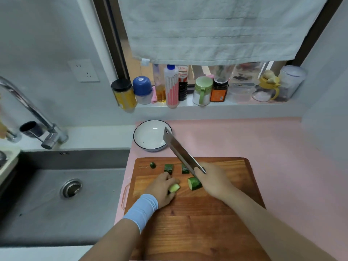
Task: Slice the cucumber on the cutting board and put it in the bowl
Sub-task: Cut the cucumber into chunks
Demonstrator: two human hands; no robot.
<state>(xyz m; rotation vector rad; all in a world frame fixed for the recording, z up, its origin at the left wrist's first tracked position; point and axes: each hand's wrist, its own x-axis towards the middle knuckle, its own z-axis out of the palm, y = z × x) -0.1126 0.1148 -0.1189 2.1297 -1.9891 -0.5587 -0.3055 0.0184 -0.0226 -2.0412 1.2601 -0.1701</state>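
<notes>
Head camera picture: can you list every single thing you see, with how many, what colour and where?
cucumber pieces: five, green, on the board
cutting board: one, brown wood, on the pink counter
bowl: one, white with dark rim, behind the board
cleaver: one, silver, above the board
sink: one, grey, left
faucet: one, shiny metal, over the sink
towel: one, grey, hanging up top
jars and bottles: many, mixed colours, on the windowsill
wall socket: one, white, left wall
left hand: holds one cucumber piece
right hand: holds the cleaver
</notes>
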